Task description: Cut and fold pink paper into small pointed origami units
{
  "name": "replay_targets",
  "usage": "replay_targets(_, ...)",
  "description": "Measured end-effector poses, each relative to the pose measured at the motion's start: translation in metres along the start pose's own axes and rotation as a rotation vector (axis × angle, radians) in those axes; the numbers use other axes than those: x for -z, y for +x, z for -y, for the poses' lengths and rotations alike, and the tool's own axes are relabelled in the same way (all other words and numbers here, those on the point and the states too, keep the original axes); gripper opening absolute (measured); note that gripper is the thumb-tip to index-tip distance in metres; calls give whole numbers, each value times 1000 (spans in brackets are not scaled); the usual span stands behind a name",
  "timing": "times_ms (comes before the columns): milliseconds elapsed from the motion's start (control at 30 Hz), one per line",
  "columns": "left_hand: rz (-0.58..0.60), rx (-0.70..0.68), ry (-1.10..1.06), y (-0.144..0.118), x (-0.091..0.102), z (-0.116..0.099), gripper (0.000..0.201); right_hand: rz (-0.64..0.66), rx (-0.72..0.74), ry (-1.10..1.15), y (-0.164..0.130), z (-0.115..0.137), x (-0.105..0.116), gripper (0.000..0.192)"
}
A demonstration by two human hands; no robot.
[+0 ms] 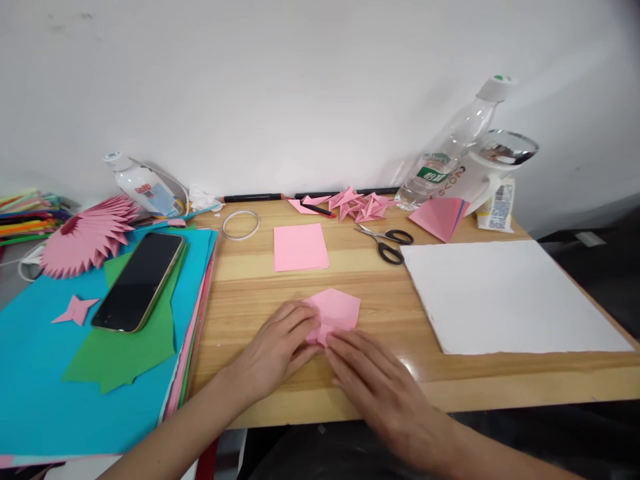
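Note:
A partly folded sheet of pink paper (334,308) lies on the wooden table in front of me, its far edge coming to a blunt point. My left hand (280,340) grips its left side, with fingers curled over the top and the thumb at the near edge. On the near right edge, the fingers of my right hand (375,383) press close together and hold down a fold; its thumb is mostly hidden. Just beyond the sheet is a flat stack of square pink paper (301,247). Folded pink pieces (363,205) are heaped by the wall.
Black-handled scissors (387,241) and a white board (515,297) lie to the right, before a water bottle (445,153). On the left, blue sheets (30,360) carry a phone (140,280), green paper (120,360) and a pink star (76,310). A tape roll (241,213) sits behind.

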State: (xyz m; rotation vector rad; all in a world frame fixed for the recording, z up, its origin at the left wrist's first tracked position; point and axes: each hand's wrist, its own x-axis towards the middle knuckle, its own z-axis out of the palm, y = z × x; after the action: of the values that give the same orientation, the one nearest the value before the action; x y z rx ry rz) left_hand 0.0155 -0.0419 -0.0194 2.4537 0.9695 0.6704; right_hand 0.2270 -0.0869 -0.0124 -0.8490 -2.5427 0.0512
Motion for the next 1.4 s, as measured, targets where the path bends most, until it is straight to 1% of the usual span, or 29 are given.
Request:
replay_targets(33, -5, -7, 5, 0, 0, 1, 29, 55, -11, -28, -3, 5, -2, 37)
replay_targets(67, -5, -11, 12, 0, 1, 1, 28, 83, -22, -48, -5, 9, -5, 39)
replay_targets(200, 49, -26, 38, -2, 4, 4, 25, 138, -77, -61, -10, 17, -18, 49)
replay_targets(333, 87, -30, 26, -5, 5, 4, 26, 155, -99, -56, -11, 15, -23, 54)
replay_targets(467, 73, -8, -12, -7, 3, 3, 26, 164, -95, -53, -12, 13, -22, 60)
replay_targets(667, 14, 7, -56, -9, -5, 4, 24, 148, -90, -78, -12, 12, -23, 61)
replay_targets(867, 16, 29, -91, -9, -7, 3, 24, 162, -104, -63, -11, 12, -23, 64)
replay_targets(1033, 15, 64, -140, -7, -5, -1, 32, 180, -119, -57, -12, 12, -24, 68)
replay_targets(1200, 20, 56, -141, -6, -3, -3, 37, 191, -106, -86, -10, 11, -22, 66)
replay_targets(1400, 42, 140, -284, -5, -2, -7, 58, 201, -91, -117, -8, 10, -20, 67)
